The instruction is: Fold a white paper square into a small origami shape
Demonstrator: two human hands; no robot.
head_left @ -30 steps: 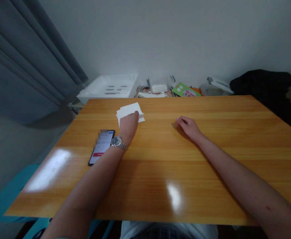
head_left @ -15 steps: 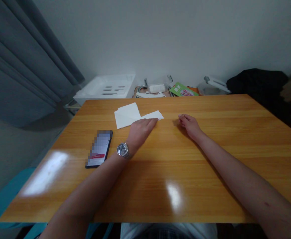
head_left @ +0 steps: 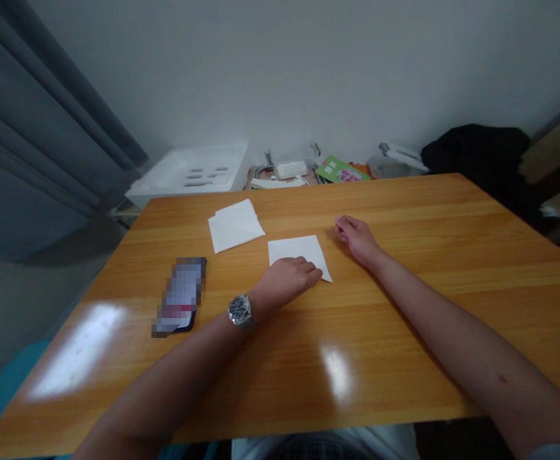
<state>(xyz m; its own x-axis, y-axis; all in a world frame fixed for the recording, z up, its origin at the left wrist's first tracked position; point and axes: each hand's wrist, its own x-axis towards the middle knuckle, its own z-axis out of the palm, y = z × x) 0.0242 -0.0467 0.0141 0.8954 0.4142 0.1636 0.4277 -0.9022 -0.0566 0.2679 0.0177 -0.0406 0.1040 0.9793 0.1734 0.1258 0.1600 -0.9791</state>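
Observation:
My left hand [head_left: 289,281], with a metal watch [head_left: 240,310] on its wrist, lies over the near edge of a white sheet of paper [head_left: 299,246]. Its fingers are together and closed on that edge; the fingertips are partly hidden. To the right of the sheet, my right hand [head_left: 358,239] rests on the table with its fingers curled in. What it holds, if anything, is hidden. Farther left lies a small stack of white paper [head_left: 235,227], apart from the sheet under my left hand.
A phone [head_left: 181,295] lies on the left of the wooden table [head_left: 404,370]. Beyond the far edge are a white foam tray [head_left: 213,167], a green booklet [head_left: 341,170], a clear container [head_left: 395,163] and black cloth [head_left: 476,156]. A grey curtain [head_left: 45,128] hangs at left.
My left hand has drawn one sheet away from the stack, toward me and to the right, and the sheet now lies squarely in view. My right hand stays nearly in place. The view has shifted slightly.

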